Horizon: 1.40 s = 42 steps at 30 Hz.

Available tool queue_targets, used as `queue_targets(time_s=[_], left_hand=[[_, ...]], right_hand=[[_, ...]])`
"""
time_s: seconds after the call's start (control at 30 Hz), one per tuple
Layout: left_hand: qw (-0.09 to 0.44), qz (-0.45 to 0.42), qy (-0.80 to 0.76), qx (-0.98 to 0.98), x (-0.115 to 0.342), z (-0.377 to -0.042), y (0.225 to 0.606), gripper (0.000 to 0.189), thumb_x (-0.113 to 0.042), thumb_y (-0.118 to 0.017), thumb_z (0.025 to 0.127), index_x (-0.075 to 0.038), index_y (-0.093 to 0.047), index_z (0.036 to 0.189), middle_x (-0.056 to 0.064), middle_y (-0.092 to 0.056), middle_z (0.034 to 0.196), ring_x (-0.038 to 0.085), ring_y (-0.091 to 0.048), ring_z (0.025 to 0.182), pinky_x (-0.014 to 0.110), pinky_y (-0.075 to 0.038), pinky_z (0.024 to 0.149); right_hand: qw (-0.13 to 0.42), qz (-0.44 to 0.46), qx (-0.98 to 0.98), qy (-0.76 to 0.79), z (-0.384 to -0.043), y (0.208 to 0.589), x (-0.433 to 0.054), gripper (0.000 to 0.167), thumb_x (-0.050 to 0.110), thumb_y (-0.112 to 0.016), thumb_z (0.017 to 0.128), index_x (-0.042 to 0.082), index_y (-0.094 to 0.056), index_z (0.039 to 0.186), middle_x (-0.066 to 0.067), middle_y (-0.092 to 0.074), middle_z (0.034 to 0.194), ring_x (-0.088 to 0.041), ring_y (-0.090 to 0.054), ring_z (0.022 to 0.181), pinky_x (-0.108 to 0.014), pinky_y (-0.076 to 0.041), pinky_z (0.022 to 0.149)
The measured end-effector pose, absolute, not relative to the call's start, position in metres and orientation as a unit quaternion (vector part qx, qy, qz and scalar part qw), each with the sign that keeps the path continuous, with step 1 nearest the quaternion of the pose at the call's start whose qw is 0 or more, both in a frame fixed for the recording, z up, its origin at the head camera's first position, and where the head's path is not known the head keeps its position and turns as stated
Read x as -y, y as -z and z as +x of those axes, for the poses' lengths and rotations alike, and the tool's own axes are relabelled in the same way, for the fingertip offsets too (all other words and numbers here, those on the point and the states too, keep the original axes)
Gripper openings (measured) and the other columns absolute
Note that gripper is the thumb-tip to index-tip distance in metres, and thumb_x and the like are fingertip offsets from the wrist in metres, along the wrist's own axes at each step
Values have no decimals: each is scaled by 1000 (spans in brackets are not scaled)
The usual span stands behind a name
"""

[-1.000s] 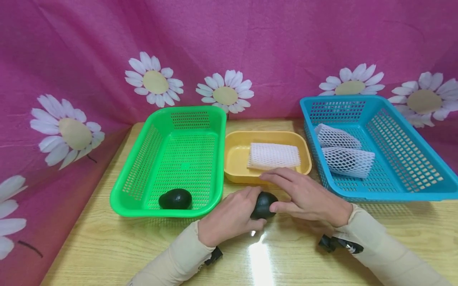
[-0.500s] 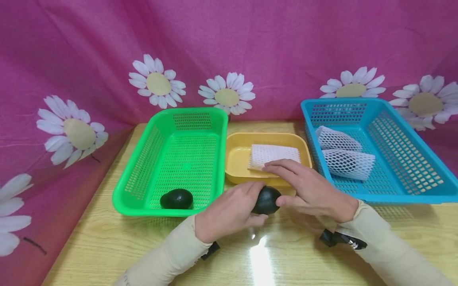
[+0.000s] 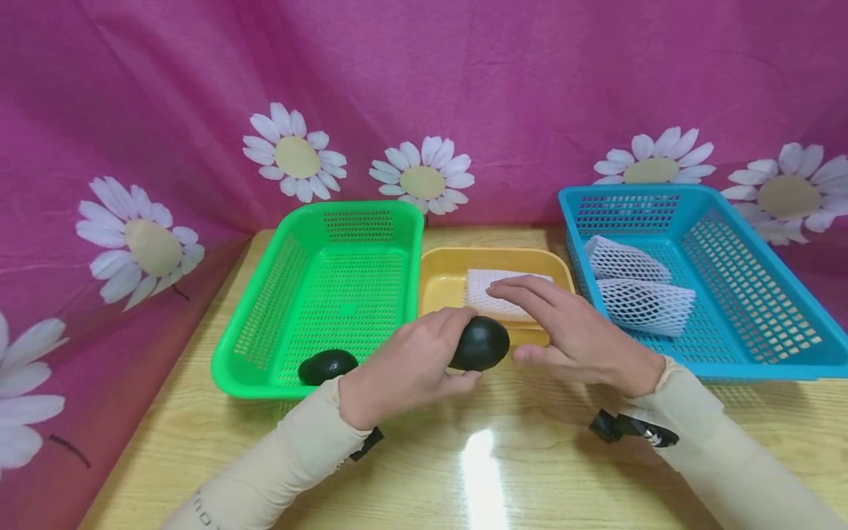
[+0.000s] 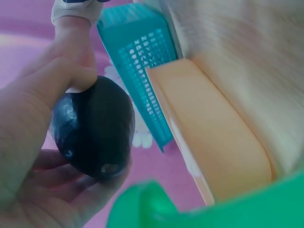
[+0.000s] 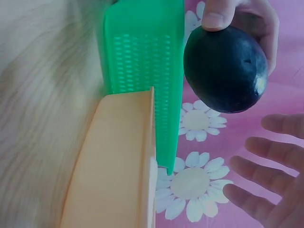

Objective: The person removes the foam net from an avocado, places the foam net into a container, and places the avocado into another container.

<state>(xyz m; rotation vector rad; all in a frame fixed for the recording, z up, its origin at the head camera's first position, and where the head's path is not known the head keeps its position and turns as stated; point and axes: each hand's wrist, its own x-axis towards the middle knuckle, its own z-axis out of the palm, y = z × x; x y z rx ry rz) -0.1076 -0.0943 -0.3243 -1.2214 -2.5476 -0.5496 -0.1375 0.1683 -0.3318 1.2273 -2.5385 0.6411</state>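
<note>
While the left hand point(image 3: 411, 361) has a snug grip on a dark fruit point(image 3: 482, 344), smooth and kinda avocado-looking, the right hand point(image 3: 576, 331) is just beside it with its grip wide, fingers spread and a gap between them and the fruit. On the holding side you can see the thumb on the near side and the fingers round the far side. The fruit's up in the air over the surface point(image 3: 424, 471), right by the front edge of a yellow tray point(image 3: 440, 291). Both wrist views back that up, showing it higher than the tray's rim. The right hand's fingertips are out over that tray, and under them a white mesh wrap point(image 3: 486, 287) lies flat inside, partly covered from above. To the left of the tray there's a green basket point(image 3: 364, 287) with a second dark fruit point(image 3: 327, 364) lying at its near end, partly blocked by the left beige sleeve point(image 3: 311, 434). Over on the right is a blue basket point(image 3: 722, 302) with a couple more mesh wraps point(image 3: 645, 305) along its left side, one behind the other. Everything sits on a light wood-grain surface with a bright glare patch near the front, and a magenta cloth point(image 3: 510, 96) with big white daisies point(image 3: 422, 182) hangs behind it all.
</note>
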Motion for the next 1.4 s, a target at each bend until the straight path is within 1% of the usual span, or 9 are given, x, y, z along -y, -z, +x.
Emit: queue_targets(time_s=[0.27,0.4,0.5,0.53,0.63,0.73,0.87,1.17,1.4], left_hand=[[154,-413,177,880,114,-112,317,57,-25,-84,84,3,-57,125,13,-72,113,20,-71,97,30,-63,85],[162,-405,172,883,124,-113,313,57,-24,-83,84,2,-54,126,10,-71,107,17,-68,88,29,-63,80],[156,-394,180,888,134,-115,311,56,-22,-83,85,2,-53,126,8,-68,101,16,-64,84,28,-61,76],[154,-389,181,890,138,-116,310,56,-22,-83,85,2,-53,126,7,-68,101,16,-63,84,28,-61,75],[161,-377,181,894,148,-117,308,55,-22,-83,84,2,-54,124,7,-68,99,16,-62,83,29,-60,73],[169,-364,174,900,159,-119,307,56,-23,-83,84,4,-55,125,9,-69,101,18,-64,84,32,-62,75],[163,-345,169,909,171,-119,303,59,-25,-83,84,4,-55,127,11,-70,106,20,-66,89,34,-63,78],[118,-301,161,933,195,-120,300,63,-25,-85,84,4,-53,129,12,-68,109,22,-65,93,37,-63,81],[94,-283,154,942,205,-121,305,61,-26,-86,84,3,-52,126,10,-65,102,21,-61,86,34,-61,73]], right_hand=[[123,434,861,-235,-147,322,-151,74,68,-50,98,19,-46,154,-3,-54,152,-26,-56,137,-54,-49,110],[125,440,857,-237,-154,321,-140,73,66,-50,99,16,-47,153,-5,-54,151,-27,-56,137,-53,-49,111],[128,442,854,-241,-159,320,-132,76,70,-43,100,14,-48,152,-6,-55,150,-28,-56,137,-52,-49,110],[126,441,855,-241,-161,320,-129,73,66,-47,100,15,-48,152,-6,-55,150,-28,-56,137,-52,-49,110],[115,437,857,-247,-164,319,-122,72,67,-45,101,16,-47,152,-6,-54,151,-27,-54,138,-52,-49,110],[93,433,859,-258,-167,316,-114,71,64,-49,100,18,-45,154,-3,-52,152,-24,-53,139,-50,-48,113],[81,438,853,-271,-173,314,-103,80,74,-39,98,18,-44,155,0,-52,152,-20,-52,139,-47,-46,115],[74,453,844,-279,-185,314,-79,86,80,-31,96,18,-45,154,-2,-52,151,-21,-51,141,-47,-45,116],[53,456,842,-282,-192,320,-63,97,86,-22,92,13,-46,152,-4,-51,152,-23,-51,141,-48,-45,117]])
